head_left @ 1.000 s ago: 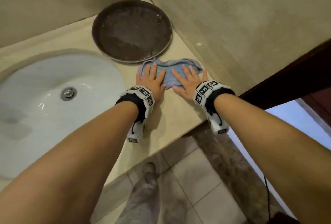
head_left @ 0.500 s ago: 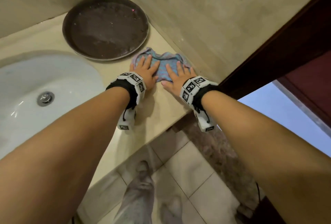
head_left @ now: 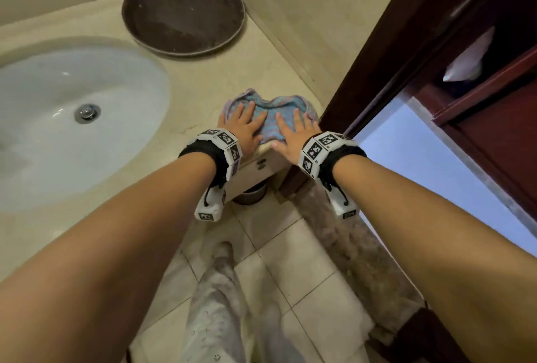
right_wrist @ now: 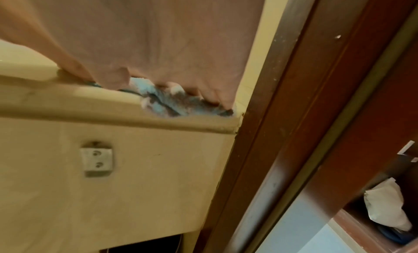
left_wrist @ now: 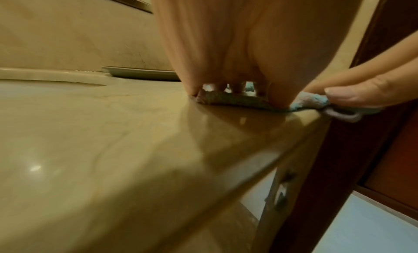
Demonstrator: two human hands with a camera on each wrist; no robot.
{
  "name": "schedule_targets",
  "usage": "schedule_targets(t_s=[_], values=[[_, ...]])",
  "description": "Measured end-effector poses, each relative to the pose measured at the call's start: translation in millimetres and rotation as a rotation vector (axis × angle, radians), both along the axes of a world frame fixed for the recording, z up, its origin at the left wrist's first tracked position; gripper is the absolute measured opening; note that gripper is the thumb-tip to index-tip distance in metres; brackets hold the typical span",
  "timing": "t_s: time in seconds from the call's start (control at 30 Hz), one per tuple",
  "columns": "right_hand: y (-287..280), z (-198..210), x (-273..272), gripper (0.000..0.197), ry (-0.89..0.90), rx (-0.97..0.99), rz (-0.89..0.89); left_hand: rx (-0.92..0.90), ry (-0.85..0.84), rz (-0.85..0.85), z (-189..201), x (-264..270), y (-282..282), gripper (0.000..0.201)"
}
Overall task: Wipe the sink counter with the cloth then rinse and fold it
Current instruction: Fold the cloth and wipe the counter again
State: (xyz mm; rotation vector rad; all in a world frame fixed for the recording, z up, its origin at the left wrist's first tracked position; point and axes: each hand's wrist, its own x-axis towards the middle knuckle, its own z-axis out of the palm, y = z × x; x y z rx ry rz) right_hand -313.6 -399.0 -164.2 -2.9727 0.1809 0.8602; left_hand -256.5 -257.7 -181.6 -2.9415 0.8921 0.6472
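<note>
A beige stone counter (head_left: 200,78) is filling the left of the head view, running to a dark wooden door frame (head_left: 386,51) at its right end. Set into the counter, a white oval sink (head_left: 58,130) is sitting to the left, its metal drain (head_left: 86,112) showing near the middle of the bowl. A round dark tray (head_left: 183,12) is lying in the back corner where the two walls meet, well apart from the hands. At the counter's front right corner, just beside the door frame, a blue and pink cloth (head_left: 268,123) is lying bunched, its near edge reaching the counter's rounded lip, as the right wrist view shows. The left hand (head_left: 244,127) is pressing flat on the cloth's left part with fingers spread and straight, gripping nothing. The right hand (head_left: 293,136) is pressing on the cloth's right part in the same way, fingers straight and fanned, its thumb lying at the counter edge. Both wrists are wearing black bands with white marker blocks. Below the counter edge, a small metal bracket (right_wrist: 96,158) is sitting on the front panel.
</note>
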Motion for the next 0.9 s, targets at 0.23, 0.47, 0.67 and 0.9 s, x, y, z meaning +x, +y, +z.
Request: schedule_targets(t_s=[0.23, 0.47, 0.67, 0.9], values=[[9.9, -0.9, -29.4, 0.067, 0.003, 0.005, 0.057, 0.001, -0.043, -0.009, -6.0, -37.9, 16.8, 0.056], [8.7, 3.5, -12.8, 0.063, 0.053, 0.003, 0.032, -0.052, 0.024, 0.003, -3.0, -21.7, 18.3, 0.053], [11.2, 4.2, 25.1, 0.061, 0.043, 0.011, 0.003, -0.074, 0.011, 0.016, -2.1, 19.7, 21.1, 0.054], [16.0, 2.4, 106.2, 0.062, 0.029, 0.021, -0.023, -0.065, -0.062, 0.042, -5.8, 82.7, 22.3, 0.054]])
